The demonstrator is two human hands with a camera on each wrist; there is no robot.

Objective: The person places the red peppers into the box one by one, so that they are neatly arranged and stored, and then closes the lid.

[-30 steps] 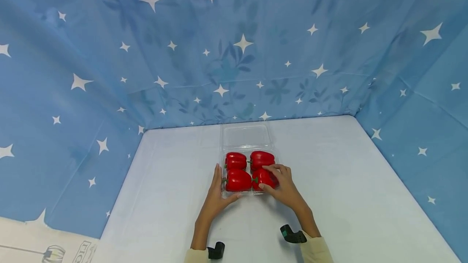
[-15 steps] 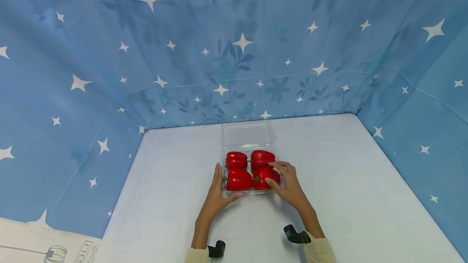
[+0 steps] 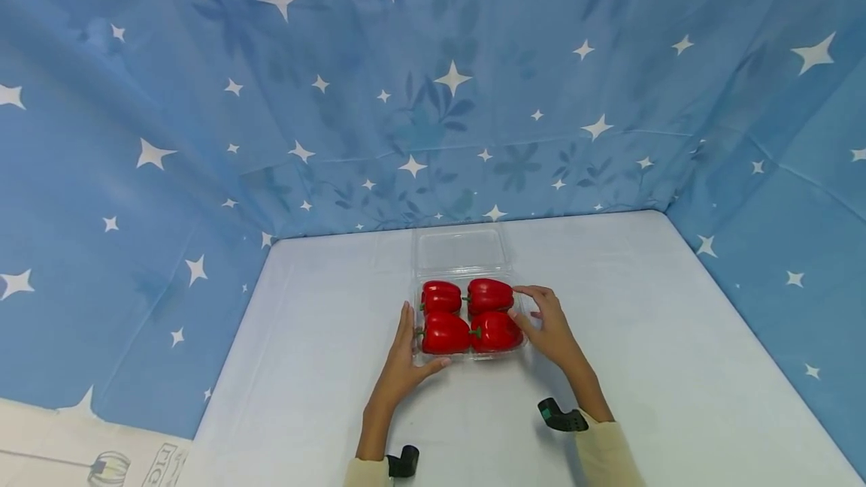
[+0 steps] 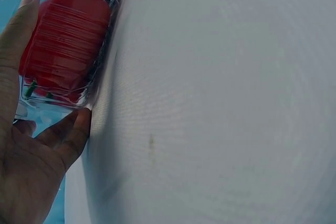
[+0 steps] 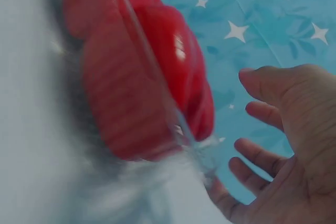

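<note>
The peppers point(image 5: 142, 72) were blurred in the right wrist view and cut off at its top edge. The left hand point(image 4: 29, 145) ran off the left wrist frame's left and bottom edges, and the box point(image 4: 68, 51) off its top

Clear plastic clamshell tray point(image 3: 467, 355), lid open flat behind; four red bell peppers point(image 3: 444, 334) inside, two by two

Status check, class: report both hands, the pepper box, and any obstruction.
Left hand open, bracing the clear box. Right hand open beside it. Four red peppers inside, lid open. No obstruction.
</note>
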